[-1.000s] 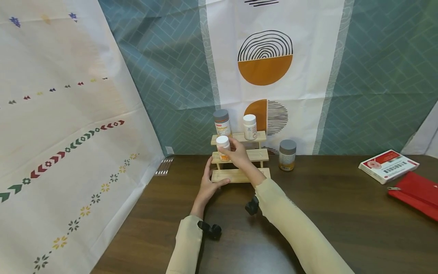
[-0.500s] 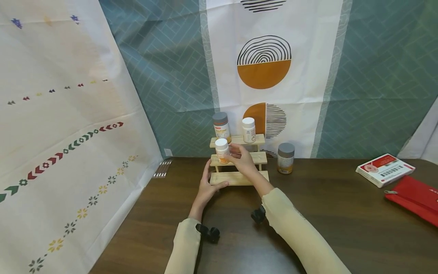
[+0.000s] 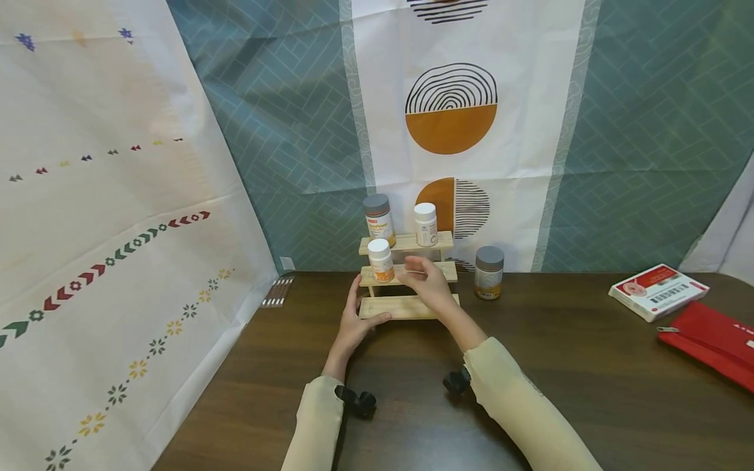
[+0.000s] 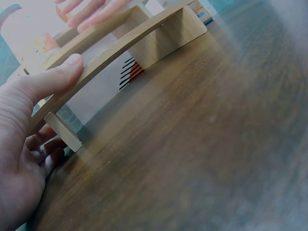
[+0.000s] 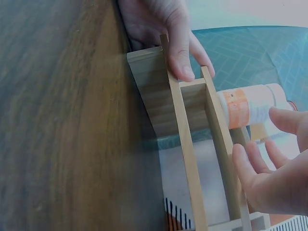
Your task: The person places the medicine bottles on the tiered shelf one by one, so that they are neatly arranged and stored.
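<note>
A three-tier wooden rack (image 3: 409, 307) stands on the table. My left hand (image 3: 352, 325) grips its left end, the thumb on the lowest tier (image 4: 115, 50) in the left wrist view. A white-capped bottle with an orange label (image 3: 381, 261) stands upright at the left of the middle tier. Just right of it is my right hand (image 3: 428, 284), its fingers relaxed; in the right wrist view a gap shows between the hand (image 5: 281, 175) and the bottle (image 5: 248, 105). On the top tier are a grey-capped bottle (image 3: 379, 221) and a white bottle (image 3: 426, 226).
Another grey-capped bottle (image 3: 489, 273) stands on the table right of the rack. Farther right lie a red and white box (image 3: 658, 292) and a red pouch (image 3: 709, 340). Several thin sticks (image 3: 277, 292) lie at the left, and a patterned cloth (image 3: 283, 131) hangs behind.
My right hand has let go of the orange-labelled bottle and drawn back to the right. That bottle stays on the middle tier, and my left hand keeps its grip on the rack.
</note>
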The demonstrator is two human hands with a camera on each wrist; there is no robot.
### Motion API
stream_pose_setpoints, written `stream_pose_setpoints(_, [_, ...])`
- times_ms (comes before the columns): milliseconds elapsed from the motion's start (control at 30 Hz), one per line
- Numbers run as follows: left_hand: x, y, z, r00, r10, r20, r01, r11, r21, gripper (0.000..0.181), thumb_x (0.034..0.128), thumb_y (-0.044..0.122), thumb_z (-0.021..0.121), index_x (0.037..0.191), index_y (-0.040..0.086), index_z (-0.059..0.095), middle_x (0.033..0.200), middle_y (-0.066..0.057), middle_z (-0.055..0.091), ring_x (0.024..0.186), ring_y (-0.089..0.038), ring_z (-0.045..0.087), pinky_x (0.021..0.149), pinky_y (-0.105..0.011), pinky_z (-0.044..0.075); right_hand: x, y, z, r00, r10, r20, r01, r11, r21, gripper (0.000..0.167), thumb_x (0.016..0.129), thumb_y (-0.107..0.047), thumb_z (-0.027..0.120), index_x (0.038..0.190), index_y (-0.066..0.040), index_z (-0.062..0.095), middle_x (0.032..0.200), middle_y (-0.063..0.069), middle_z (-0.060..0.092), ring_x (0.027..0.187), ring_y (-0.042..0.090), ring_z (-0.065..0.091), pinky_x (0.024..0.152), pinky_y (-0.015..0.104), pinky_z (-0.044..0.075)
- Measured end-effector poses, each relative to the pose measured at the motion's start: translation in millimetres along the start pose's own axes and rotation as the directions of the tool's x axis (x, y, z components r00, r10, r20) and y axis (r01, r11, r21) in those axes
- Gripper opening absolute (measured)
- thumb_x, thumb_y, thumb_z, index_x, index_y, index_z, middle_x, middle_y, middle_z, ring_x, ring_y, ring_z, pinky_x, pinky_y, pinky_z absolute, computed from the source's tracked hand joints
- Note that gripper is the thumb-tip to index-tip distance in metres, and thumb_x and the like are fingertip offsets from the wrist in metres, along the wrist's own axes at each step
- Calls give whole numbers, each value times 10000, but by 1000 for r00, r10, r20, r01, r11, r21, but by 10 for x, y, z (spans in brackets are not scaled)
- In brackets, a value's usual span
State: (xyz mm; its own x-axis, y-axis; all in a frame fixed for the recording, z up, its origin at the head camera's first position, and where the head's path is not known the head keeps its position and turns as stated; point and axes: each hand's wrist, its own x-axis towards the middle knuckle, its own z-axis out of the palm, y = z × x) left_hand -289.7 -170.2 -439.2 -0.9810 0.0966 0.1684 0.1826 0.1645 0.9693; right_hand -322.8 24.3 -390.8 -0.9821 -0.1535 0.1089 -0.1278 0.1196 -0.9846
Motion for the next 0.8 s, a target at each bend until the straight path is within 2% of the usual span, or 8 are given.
stream_pose_setpoints(267, [14, 17, 32, 1000, 5, -6, -5, 1000, 8, 1054, 804, 70, 789, 1585, 197, 92, 1468, -307, 384, 918, -212, 569, 630, -339, 493, -66, 53, -107, 999, 7, -33, -6, 999, 34, 521, 931, -145, 649, 1406, -30, 469, 1403, 196, 530, 1309, 337, 500, 1085, 458, 421])
stream_pose_setpoints(400, [26, 10, 33, 1000, -1, 1, 1, 1000, 1, 1060, 805, 68, 787, 1586, 195, 81, 1459, -323, 390, 807, -185, 570, 613, -327, 481, -72, 91, -167, 999, 5, -51, -2, 999, 50, 519, 935, -133, 644, 1407, -10, 464, 1401, 205, 529, 1307, 342, 502, 1093, 458, 414])
stream_pose_setpoints(533, [86, -177, 24, 1000, 15, -18, -15, 1000, 17, 1072, 799, 102, 802, 1584, 236, 85, 1419, -290, 446, 691, -139, 548, 572, -297, 463, -116, 97, -215, 998, 8, -66, -4, 998, 66, 516, 933, -118, 639, 1406, -8, 465, 1397, 207, 532, 1302, 349, 503, 1087, 462, 418])
stream_pose_setpoints(633, [133, -317, 17, 999, 38, -34, -37, 999, 32, 1073, 793, 122, 813, 1578, 281, 100, 1398, -254, 475, 694, -129, 555, 563, -279, 463, -145, 98, -240, 997, 9, -76, -4, 998, 63, 513, 931, -111, 638, 1406, -14, 470, 1393, 210, 537, 1297, 351, 509, 1078, 465, 424])
stream_pose_setpoints(800, [133, -318, 5, 999, 31, -36, -30, 999, 28, 1080, 792, 124, 815, 1577, 299, 94, 1425, -260, 451, 747, -131, 568, 577, -272, 474, -148, 119, -278, 997, 18, -82, -11, 997, 79, 513, 931, -98, 627, 1411, -13, 465, 1382, 223, 536, 1280, 356, 522, 1070, 462, 434])
